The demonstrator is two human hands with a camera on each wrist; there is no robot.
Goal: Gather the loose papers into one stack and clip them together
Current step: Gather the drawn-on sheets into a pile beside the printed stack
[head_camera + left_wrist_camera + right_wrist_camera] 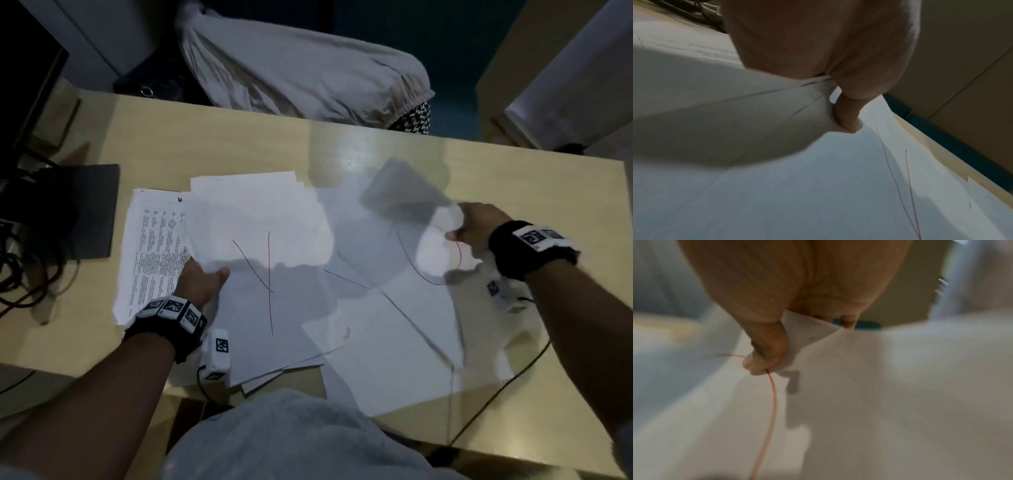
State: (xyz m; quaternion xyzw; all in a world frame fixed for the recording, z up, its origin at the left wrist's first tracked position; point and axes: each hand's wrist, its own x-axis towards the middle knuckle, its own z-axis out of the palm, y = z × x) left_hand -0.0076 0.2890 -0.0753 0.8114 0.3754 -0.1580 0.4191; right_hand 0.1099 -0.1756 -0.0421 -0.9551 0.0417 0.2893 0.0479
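Fingers [849,116] of the left hand [200,281] pinch several sheets [260,233] at centre-left while the right hand [479,226] grips one sheet [435,253] at right; papers remain scattered, no clip visible.

My papers [284,219] are white, some crossed with thin red lines, one sheet [154,246] dense with black print. The bench [212,137] is pale tan; my wristbands [529,251] are black with checkered white tags.
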